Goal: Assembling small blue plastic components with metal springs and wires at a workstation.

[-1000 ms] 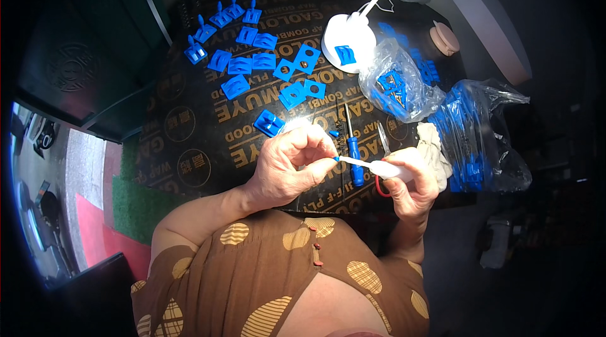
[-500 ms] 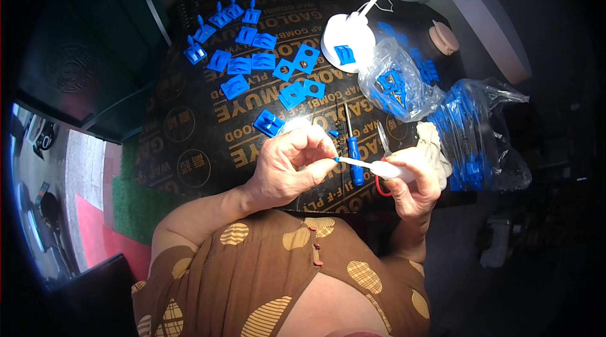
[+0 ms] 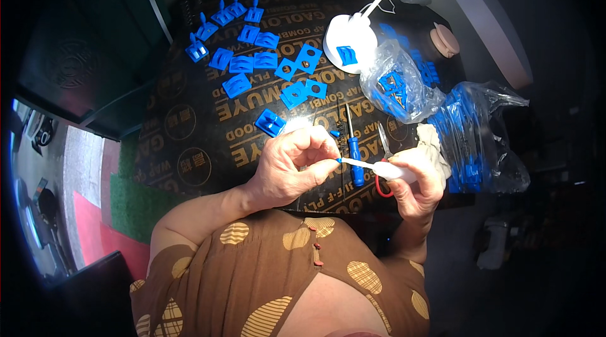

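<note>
My left hand [image 3: 297, 161] pinches a tiny blue piece [image 3: 339, 160] between thumb and forefinger. In my right hand [image 3: 416, 184] is a small white bottle [image 3: 386, 171], lying almost level, its narrow nozzle pointing left. The nozzle tip meets the blue piece, or comes very close to it; I cannot tell which. Beneath the nozzle lies a screwdriver [image 3: 356, 170] with a blue handle. Red-handled scissors [image 3: 381, 188] are partly covered by my right hand. Just beyond my left fingers are a blue plastic part [image 3: 269, 122] and a small blue bit [image 3: 334, 133].
Several blue square parts [image 3: 241, 64] spread over the dark printed board [image 3: 208, 129]. At the back, a white lamp base [image 3: 339, 29] with a cord bears one blue part. Clear bags [image 3: 483, 141] of blue parts, a pale cloth [image 3: 432, 146] and a round beige object [image 3: 444, 40] stand right.
</note>
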`<state>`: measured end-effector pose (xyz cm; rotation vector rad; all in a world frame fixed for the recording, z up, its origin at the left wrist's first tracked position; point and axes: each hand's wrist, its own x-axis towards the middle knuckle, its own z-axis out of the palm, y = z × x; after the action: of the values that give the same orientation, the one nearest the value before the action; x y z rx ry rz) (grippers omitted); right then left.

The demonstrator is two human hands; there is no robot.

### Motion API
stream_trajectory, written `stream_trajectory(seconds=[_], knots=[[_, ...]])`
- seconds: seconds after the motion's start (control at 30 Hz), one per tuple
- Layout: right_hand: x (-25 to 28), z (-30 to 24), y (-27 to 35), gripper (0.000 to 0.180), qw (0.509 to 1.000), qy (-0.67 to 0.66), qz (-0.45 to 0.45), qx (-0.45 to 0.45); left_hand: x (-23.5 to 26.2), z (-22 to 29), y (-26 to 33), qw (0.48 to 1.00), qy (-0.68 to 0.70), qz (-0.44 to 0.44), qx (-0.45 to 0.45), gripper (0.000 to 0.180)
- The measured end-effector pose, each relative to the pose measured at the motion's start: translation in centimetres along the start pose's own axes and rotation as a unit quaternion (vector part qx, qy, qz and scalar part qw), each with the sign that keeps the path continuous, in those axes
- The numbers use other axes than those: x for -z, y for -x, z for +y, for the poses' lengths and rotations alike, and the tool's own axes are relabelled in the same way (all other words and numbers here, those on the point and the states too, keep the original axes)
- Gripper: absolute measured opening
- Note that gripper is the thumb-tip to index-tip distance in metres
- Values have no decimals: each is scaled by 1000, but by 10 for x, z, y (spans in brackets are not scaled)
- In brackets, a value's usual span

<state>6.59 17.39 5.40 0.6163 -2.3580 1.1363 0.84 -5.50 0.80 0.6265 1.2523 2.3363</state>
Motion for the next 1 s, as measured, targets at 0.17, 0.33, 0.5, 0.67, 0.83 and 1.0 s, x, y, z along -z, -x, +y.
stream_trajectory(seconds=[0.17,0.33,0.5,0.67,0.83,1.0], knots=[[2,2,-1,29,1000,3,-3,10,-1,0,0,1000,4,6,-5,12],[1,3,0,28,1000,-13,0,8,-1,-4,0,1000,20,-3,-17,12],[3,2,-2,28,1000,-5,-9,1,-1,-2,-1,1000,11,-7,-5,11],[3,3,-2,27,1000,-3,-12,3,-2,-2,0,1000,12,0,2,10],[3,4,0,27,1000,-12,-5,0,-2,-2,0,1000,21,-6,10,9],[5,5,0,27,1000,-13,-10,-3,-1,-2,0,1000,20,-9,14,8]])
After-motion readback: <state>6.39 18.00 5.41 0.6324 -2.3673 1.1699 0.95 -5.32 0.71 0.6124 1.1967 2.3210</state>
